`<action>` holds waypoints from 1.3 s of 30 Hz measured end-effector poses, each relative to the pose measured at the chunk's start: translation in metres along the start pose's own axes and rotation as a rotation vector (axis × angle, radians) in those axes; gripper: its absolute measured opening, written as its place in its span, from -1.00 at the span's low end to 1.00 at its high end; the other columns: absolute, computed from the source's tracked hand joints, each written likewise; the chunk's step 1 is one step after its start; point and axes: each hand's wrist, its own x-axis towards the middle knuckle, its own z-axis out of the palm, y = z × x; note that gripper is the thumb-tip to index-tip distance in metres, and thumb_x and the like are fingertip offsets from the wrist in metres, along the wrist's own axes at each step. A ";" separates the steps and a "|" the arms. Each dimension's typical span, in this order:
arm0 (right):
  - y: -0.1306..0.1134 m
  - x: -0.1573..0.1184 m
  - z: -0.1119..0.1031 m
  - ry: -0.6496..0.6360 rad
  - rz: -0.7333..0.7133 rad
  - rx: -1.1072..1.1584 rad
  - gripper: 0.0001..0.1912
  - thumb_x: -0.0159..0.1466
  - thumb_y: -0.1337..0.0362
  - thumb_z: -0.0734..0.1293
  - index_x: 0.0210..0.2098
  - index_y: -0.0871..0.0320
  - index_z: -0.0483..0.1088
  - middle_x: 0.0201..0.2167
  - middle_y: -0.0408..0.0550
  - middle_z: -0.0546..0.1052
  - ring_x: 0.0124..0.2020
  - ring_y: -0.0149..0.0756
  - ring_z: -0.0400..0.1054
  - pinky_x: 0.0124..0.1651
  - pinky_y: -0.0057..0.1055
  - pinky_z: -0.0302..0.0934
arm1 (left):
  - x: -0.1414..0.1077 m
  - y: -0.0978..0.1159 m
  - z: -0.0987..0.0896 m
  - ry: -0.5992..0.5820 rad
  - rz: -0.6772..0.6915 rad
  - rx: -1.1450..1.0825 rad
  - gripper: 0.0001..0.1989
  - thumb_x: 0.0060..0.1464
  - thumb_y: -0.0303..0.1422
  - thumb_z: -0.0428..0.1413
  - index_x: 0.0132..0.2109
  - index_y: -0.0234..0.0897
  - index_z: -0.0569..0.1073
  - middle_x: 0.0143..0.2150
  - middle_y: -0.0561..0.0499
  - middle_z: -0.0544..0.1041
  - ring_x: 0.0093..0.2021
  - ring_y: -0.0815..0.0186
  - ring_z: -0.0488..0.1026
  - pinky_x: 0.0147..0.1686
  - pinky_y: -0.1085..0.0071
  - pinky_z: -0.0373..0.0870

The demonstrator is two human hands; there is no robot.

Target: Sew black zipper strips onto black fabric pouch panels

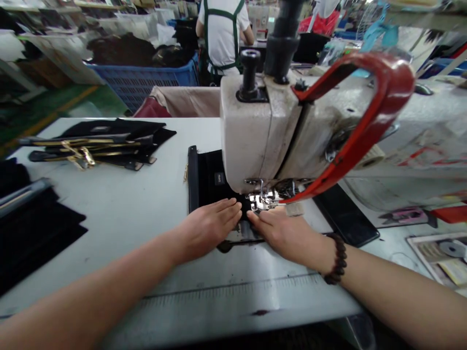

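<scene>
A black fabric piece [209, 167] with a small label and a zipper strip along its left edge lies under the head of a sewing machine [255, 131]. My left hand [209, 224] rests flat on this piece, fingers stretched out toward the presser foot [260, 200]. Just right of it, my right hand [286, 231] lies low beside the foot, its fingertips on the cloth's near edge. The fingers of the right hand are extended, with the thumb side close to the needle area. Part of the fabric is hidden by the machine head and both hands.
Black zippered pieces [120, 133] with gold pulls are piled at the back left; more black pieces [32, 228] lie nearer. A red curved handle [386, 97] arches over the machine. A dark phone-like slab [350, 216] is at right. Behind stand a blue crate [146, 75] and a person [222, 34].
</scene>
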 end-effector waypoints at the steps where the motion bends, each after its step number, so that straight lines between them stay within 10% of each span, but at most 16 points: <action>1: 0.000 0.000 0.001 0.007 0.016 -0.014 -0.73 0.26 0.45 0.11 -0.08 0.36 0.29 -0.48 -0.03 0.42 -0.49 -0.35 0.26 -0.52 -0.40 -0.01 | 0.002 -0.002 -0.001 -0.015 0.004 -0.002 -0.72 0.07 -0.59 -0.09 -0.10 -0.55 0.42 -0.09 -0.18 0.49 -0.04 0.20 0.41 -0.02 0.36 0.36; 14: -0.001 0.000 0.004 -0.065 0.144 -0.041 -0.68 0.25 0.37 0.18 0.00 0.25 0.29 -0.43 -0.01 0.48 -0.47 -0.32 0.32 -0.53 -0.41 -0.01 | 0.016 -0.021 0.008 -0.002 -0.054 0.107 -0.80 0.02 -0.56 -0.02 -0.24 -0.45 0.48 -0.29 -0.07 0.55 -0.27 0.29 0.48 -0.20 0.48 0.41; 28: 0.001 0.003 0.007 -0.048 0.137 0.009 -0.71 0.25 0.36 0.18 -0.04 0.26 0.31 -0.40 -0.03 0.48 -0.44 -0.29 0.34 -0.45 -0.35 0.08 | 0.015 -0.021 0.011 -0.152 -0.134 0.047 -0.80 0.04 -0.53 0.01 -0.20 -0.41 0.48 -0.14 -0.08 0.52 -0.11 0.28 0.42 -0.06 0.46 0.33; 39: 0.002 0.000 0.012 0.001 0.150 0.006 -0.72 0.28 0.31 0.16 -0.04 0.23 0.31 -0.43 -0.03 0.48 -0.46 -0.34 0.31 -0.44 -0.38 0.04 | 0.019 -0.022 -0.021 -0.362 -0.490 -0.068 -0.73 0.16 -0.33 -0.06 -0.08 -0.31 0.44 -0.18 -0.12 0.48 -0.16 0.15 0.43 -0.20 0.27 0.38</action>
